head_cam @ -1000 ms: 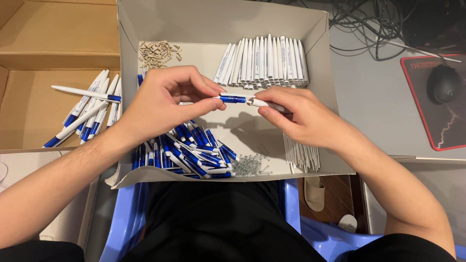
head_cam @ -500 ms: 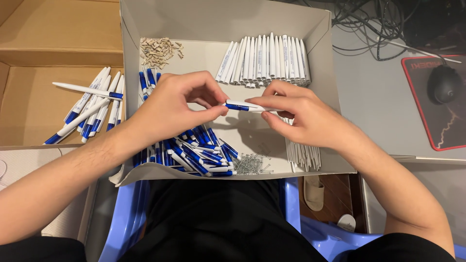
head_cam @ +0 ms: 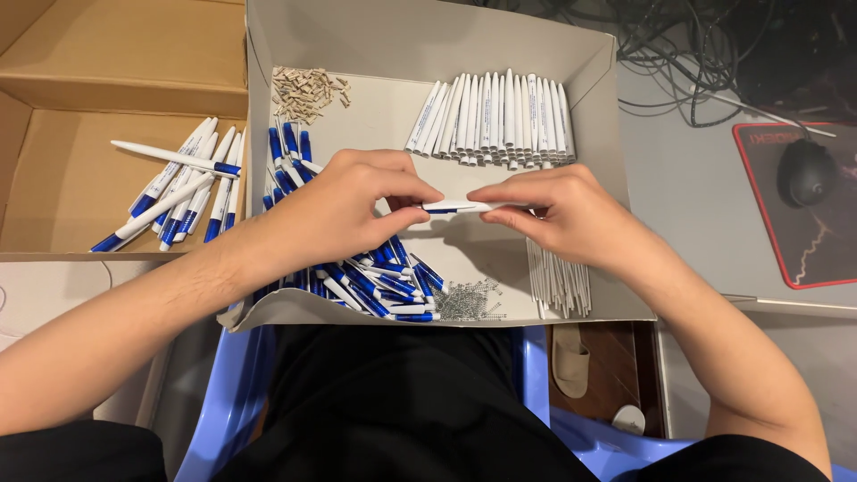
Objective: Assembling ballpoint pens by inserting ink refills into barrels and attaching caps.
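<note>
bare forearms, black clothing below

The pen (head_cam: 455,207) pinched between the two hands looks like smooth, slightly glossy white and blue plastic, as do the white barrels (head_cam: 495,120). The tray (head_cam: 428,40) is matt grey card, the box (head_cam: 125,54) beside it rough brown cardboard. The springs (head_cam: 466,302) glint like thin metal wire

I can't see most of the pen (head_cam: 455,207); my left hand (head_cam: 344,214) and right hand (head_cam: 571,214) cover its ends. My left hand also hides part of the blue pen pile (head_cam: 379,281). The mouse pad (head_cam: 808,210) runs off the picture's edge.
</note>
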